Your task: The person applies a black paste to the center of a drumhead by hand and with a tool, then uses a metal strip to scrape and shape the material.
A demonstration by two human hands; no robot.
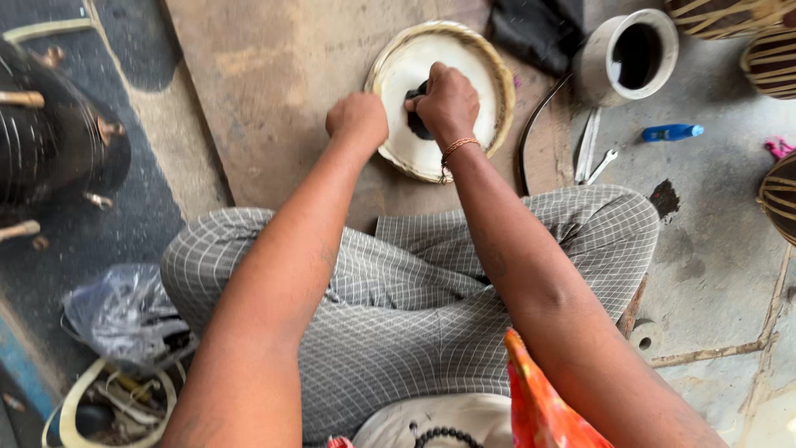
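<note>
A round white drum head point(406, 70) with a woven tan rim lies flat on a brown board point(274, 83) in front of my crossed legs. My right hand point(448, 101) is closed over a dark object pressed onto the black patch at the skin's centre; the object is mostly hidden by my fingers. My left hand point(358, 120) is a fist resting on the drum head's left rim. A thin orange bracelet circles my right wrist.
A grey pot point(628, 56) with a dark inside stands at the upper right, with metal wrenches point(590, 153) and a blue bottle point(670, 132) beside it. Striped drums point(771, 58) sit at the right edge, a black drum point(50, 133) at the left, a plastic bag point(124, 311) lower left.
</note>
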